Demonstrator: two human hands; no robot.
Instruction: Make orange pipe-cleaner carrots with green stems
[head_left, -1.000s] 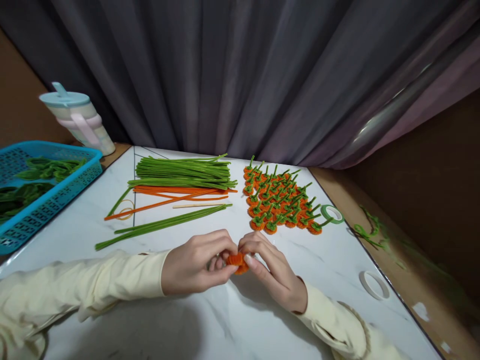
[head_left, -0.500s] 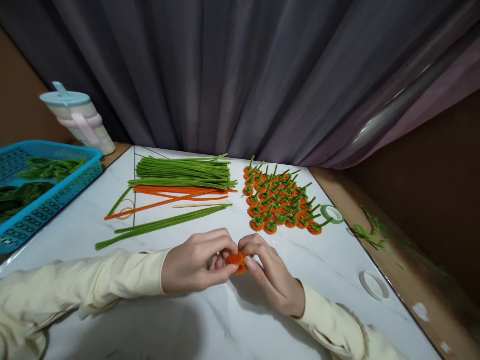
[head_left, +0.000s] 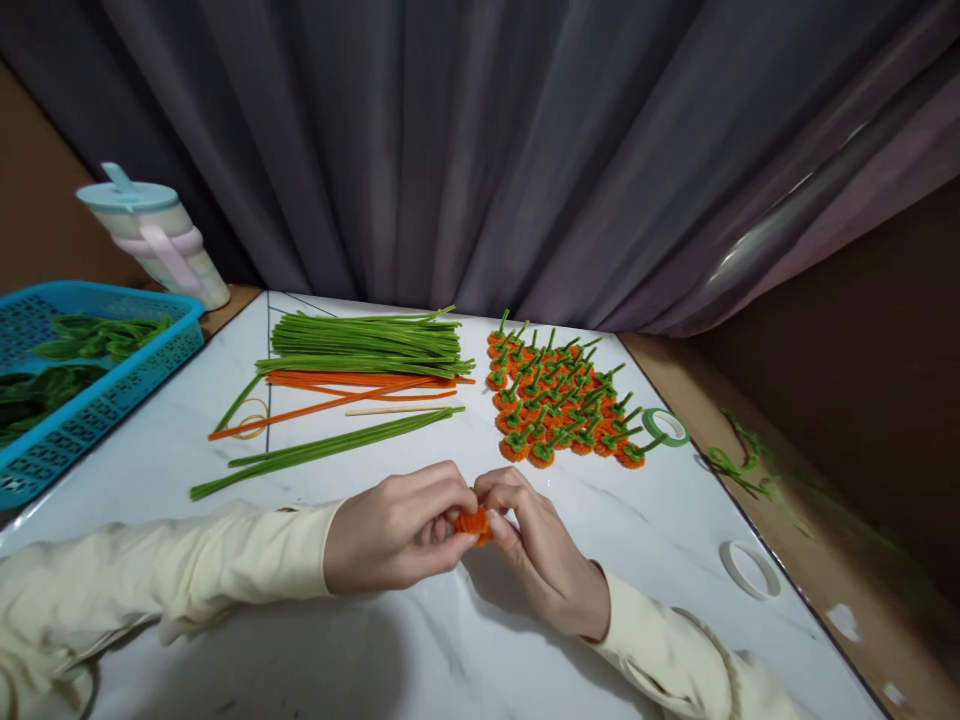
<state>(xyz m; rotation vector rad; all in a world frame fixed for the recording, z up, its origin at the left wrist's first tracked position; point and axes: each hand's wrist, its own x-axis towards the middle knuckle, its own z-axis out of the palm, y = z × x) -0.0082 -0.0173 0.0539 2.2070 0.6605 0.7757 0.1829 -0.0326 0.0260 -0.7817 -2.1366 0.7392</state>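
Between my fingertips is a small orange coil of pipe cleaner, held just above the white marbled table. My left hand pinches it from the left, thumb below and fingers curled above. From the right, my right hand grips the same piece with thumb and bent forefinger; the fingers hide part of it. Beyond my hands, toward the right, stand rows of orange pipe-cleaner pieces with green stems. Loose green pipe cleaners lie nearest my left hand.
Farther back are a green pipe-cleaner bundle, orange pipe cleaners and a thin wooden stick. A blue basket with green leaf shapes and a lidded tumbler stand left. Green tape and white tape rolls lie right.
My fingers have closed a little more tightly around the orange coil, so less of it shows. Both hands have stayed in nearly the same place.
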